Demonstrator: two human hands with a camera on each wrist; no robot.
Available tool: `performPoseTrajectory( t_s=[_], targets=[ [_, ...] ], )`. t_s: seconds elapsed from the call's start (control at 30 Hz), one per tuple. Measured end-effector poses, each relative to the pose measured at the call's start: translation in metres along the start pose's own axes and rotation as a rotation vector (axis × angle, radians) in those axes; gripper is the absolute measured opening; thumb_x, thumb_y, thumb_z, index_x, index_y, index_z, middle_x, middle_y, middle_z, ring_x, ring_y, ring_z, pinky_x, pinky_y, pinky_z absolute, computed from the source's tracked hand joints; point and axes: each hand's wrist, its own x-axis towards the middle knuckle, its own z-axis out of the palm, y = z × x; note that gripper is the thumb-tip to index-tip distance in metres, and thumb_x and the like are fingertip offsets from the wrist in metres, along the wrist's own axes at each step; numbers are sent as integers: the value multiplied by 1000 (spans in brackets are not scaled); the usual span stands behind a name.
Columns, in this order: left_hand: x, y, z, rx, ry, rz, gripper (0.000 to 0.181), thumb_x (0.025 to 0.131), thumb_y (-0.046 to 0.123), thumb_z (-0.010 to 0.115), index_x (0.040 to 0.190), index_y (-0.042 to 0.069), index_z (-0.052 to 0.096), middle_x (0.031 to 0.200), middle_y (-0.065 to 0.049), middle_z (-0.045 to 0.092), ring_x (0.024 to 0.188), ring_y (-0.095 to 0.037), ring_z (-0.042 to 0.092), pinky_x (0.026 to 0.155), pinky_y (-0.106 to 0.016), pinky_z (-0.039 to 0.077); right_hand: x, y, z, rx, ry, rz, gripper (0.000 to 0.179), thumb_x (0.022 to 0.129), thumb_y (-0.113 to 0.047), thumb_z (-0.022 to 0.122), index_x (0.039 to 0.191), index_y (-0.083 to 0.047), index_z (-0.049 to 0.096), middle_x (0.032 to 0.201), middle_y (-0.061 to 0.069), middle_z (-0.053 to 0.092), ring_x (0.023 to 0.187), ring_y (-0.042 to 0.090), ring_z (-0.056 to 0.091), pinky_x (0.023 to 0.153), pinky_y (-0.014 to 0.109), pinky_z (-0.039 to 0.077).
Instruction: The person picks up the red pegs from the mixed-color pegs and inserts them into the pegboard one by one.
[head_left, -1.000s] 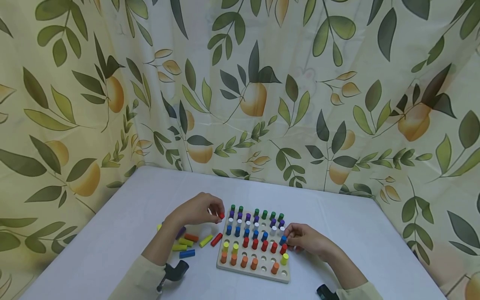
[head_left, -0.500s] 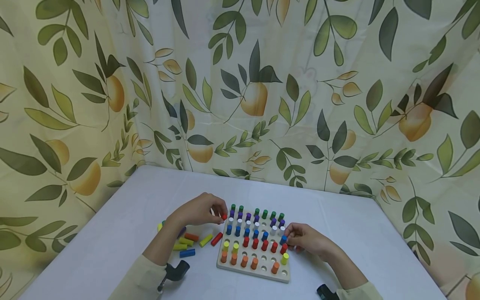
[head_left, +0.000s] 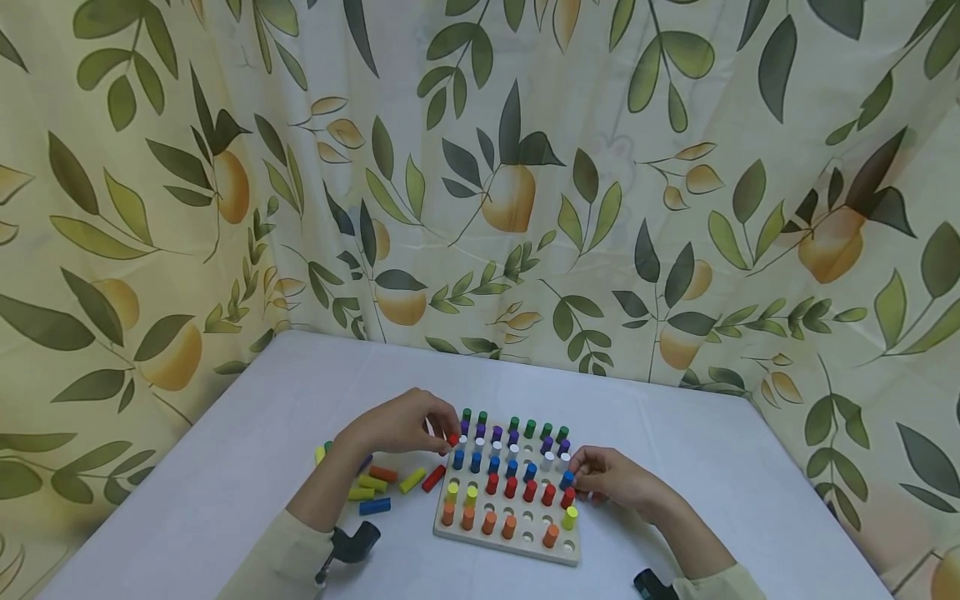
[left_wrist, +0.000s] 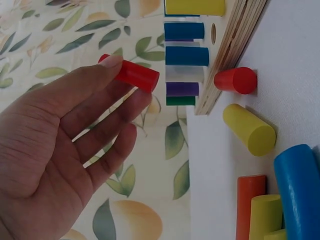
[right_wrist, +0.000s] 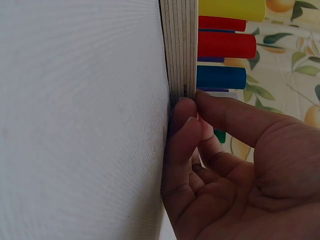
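Observation:
My left hand point(head_left: 405, 423) pinches a red peg point(left_wrist: 140, 76) between thumb and fingers, just above the left edge of a wooden pegboard point(head_left: 487, 543). In the left wrist view the peg is tilted and apart from the board. Standing pegs fill rows of green, purple, white, blue, red, yellow and orange, with some bare holes between them. At the board's right edge my right hand point(head_left: 618, 481) grips the layered wooden side, thumb on the top face and fingertips against the edge, as the right wrist view shows. A blue peg point(right_wrist: 222, 77) stands close to that thumb.
Left of the board lie loose pegs: a red one point(head_left: 433, 477), a yellow one point(head_left: 412, 480), an orange one point(head_left: 383, 473), a blue one point(head_left: 375, 506) and several others partly behind the left forearm. A white cloth covers the table point(head_left: 637, 408); a patterned curtain point(head_left: 480, 275) hangs behind.
My left hand has moved slightly right and nearer, bringing the red peg to the board's left edge beside the white and blue rows. The right hand and the board have stayed put.

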Motion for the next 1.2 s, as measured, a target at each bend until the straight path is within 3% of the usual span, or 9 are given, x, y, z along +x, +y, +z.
performPoseTrajectory(
  t_s=[0.17,0.73,1.2],
  targets=[
    [0,2,1,-5,-9,-5,15,92,3,77,105,9,77,93,0,73,84,-8,66,78,-26,56,0,0,0,-4,5,-1,12,99,-2,65,109,-1,60,89,9,58,81,24,57,68,32,49],
    [0,7,5,-48,12,22,10,92,3,77,101,7,76,88,9,71,81,-9,67,77,-25,57,0,2,1,-7,12,0,11,99,-1,64,109,-2,60,89,9,59,80,24,57,67,32,49],
    [7,6,16,-78,-23,26,12,92,2,77,102,9,75,93,-1,72,80,-9,66,73,-25,58,0,3,1,-10,12,-12,11,99,-1,64,109,-1,60,90,9,59,80,24,57,67,32,49]
  ],
)
